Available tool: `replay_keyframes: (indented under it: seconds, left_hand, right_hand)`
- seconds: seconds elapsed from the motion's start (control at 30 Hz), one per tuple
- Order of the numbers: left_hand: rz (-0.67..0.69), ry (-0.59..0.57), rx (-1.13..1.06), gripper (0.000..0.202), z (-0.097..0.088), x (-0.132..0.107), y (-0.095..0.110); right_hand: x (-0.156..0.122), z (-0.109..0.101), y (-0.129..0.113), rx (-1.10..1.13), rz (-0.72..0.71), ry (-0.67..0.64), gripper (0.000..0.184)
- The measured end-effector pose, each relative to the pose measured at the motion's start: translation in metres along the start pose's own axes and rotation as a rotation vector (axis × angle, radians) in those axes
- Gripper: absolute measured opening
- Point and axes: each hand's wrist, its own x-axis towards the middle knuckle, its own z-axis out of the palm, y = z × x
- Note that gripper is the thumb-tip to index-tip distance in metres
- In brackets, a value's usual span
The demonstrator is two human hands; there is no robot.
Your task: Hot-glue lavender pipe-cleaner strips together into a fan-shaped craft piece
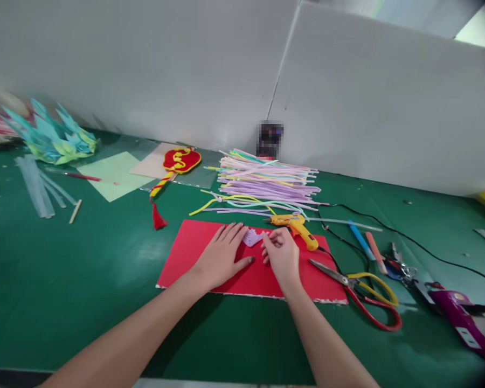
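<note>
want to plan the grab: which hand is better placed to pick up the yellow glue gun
Right hand, probably: the glue gun lies just beside it, while the left hand rests flat on the red sheet, across the lilac folded piece.

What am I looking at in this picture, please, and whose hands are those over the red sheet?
There is no machine here: a camera worn on a person's head looks down at their own bare hands. The left hand lies flat on a red rectangular sheet on the green table. The right hand curls its fingers at a small lilac pleated piece; whether it grips it is unclear. Nearby lie a yellow glue gun, red-and-yellow-handled scissors and a pile of pastel pipe cleaners.
</note>
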Motion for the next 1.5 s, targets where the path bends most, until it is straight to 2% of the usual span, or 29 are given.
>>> replay_keyframes:
  seconds: [0.2,0.33,0.53,0.67,0.93,1.17,1.3,1.4,1.5]
  left_hand:
    - [0.013,0.056,-0.043,0.064,0.002,-0.002,0.002]
    - [-0.064,0.165,-0.093,0.038,-0.006,0.006,-0.001]
    - [-0.239,0.250,0.210,0.029,-0.029,0.041,-0.025]
    - [-0.232,0.238,0.269,0.025,-0.036,0.054,-0.038]
    - [-0.195,0.211,0.173,0.010,-0.041,0.058,-0.058]
    - [-0.169,0.215,-0.047,0.004,-0.033,0.062,-0.078]
    - [-0.136,0.275,-0.122,0.005,-0.032,0.061,-0.077]
    - [-0.123,0.342,-0.158,0.008,-0.036,0.057,-0.068]
    - [-0.116,0.495,-0.278,0.006,-0.041,0.047,-0.051]
  right_hand:
    - [0.001,-0.002,0.003,0.038,-0.018,-0.044,0.032]
    - [0.000,-0.007,0.002,0.072,-0.020,-0.132,0.031]
    - [-0.003,-0.010,0.004,0.084,-0.024,-0.173,0.032]
    - [-0.003,-0.010,0.006,0.083,-0.029,-0.183,0.032]
    - [-0.003,-0.010,0.006,0.092,-0.039,-0.206,0.032]
    - [-0.002,-0.010,0.007,0.089,-0.031,-0.206,0.033]
    - [-0.002,-0.011,0.008,0.084,-0.028,-0.209,0.033]
    - [-0.002,-0.011,0.007,0.100,-0.027,-0.203,0.031]
    - [-0.002,-0.010,0.006,0.130,-0.031,-0.193,0.028]
